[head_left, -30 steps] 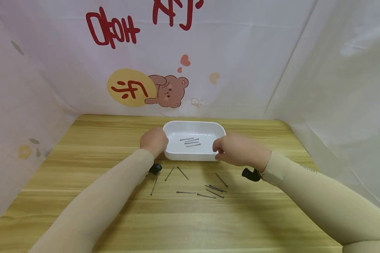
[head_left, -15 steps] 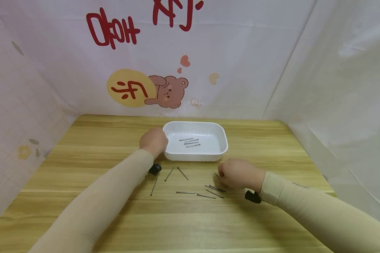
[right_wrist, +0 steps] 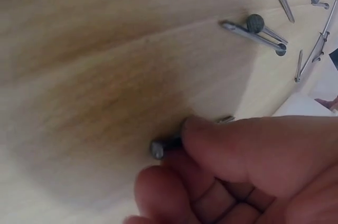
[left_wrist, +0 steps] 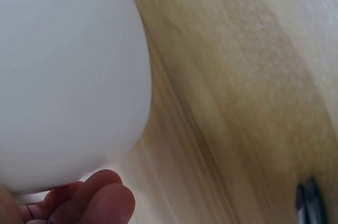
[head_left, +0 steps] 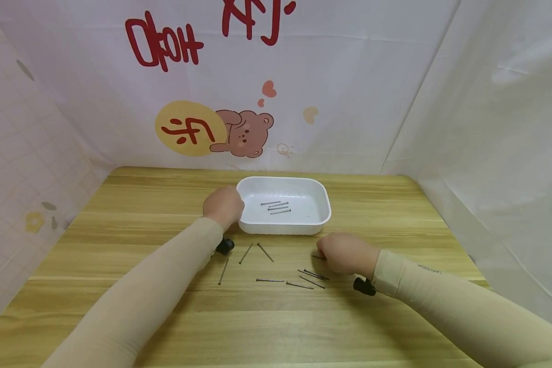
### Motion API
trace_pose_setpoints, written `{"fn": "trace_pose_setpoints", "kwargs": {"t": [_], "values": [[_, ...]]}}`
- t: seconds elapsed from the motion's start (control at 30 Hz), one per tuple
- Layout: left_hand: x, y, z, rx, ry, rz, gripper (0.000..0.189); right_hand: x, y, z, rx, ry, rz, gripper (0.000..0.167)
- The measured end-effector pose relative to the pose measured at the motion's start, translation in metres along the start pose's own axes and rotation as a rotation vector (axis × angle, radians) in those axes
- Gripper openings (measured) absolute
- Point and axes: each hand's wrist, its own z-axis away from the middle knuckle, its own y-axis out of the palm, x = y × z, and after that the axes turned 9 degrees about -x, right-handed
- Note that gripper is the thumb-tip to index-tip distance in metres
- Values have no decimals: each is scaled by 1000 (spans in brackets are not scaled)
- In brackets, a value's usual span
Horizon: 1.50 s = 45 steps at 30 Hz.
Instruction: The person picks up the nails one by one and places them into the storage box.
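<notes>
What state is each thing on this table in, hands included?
White tray: upright, uncovered
Nails in the tray: four, lying flat
Left hand: gripping the white tray's left end
Right hand: pinching a nail
Pinched nail: held; whether lifted, cannot tell
Loose nails: lying scattered before the white tray

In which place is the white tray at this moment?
In the head view, the white tray stands mid-width near the far edge of the table, with the left hand at its left end and loose nails in front.
</notes>
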Motion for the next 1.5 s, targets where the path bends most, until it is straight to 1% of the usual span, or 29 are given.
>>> {"fn": "trace_pose_setpoints", "kwargs": {"t": [0.4,0.7,0.8,1.0,1.13,1.27,1.37,1.5], "values": [[-1,-1,1,4,4,-2,24,5,-2,-1,53,13,40,26],[0,1,2,-5,15,3,25,4,0,-3,64,26,30,25],[0,1,1,-7,18,9,25,4,1,-3,73,18,30,26],[0,0,1,4,13,13,25,4,-2,-4,89,17,16,27],[0,-1,1,2,14,10,26,5,-12,-6,44,-8,21,29],[1,-2,2,1,15,9,27,6,-33,-11,-43,-20,29,21],[1,-3,2,3,12,12,26,5,-52,-20,-86,-2,-13,10],[1,-2,1,9,6,11,26,0,-71,-36,-120,-13,-82,7]]}}
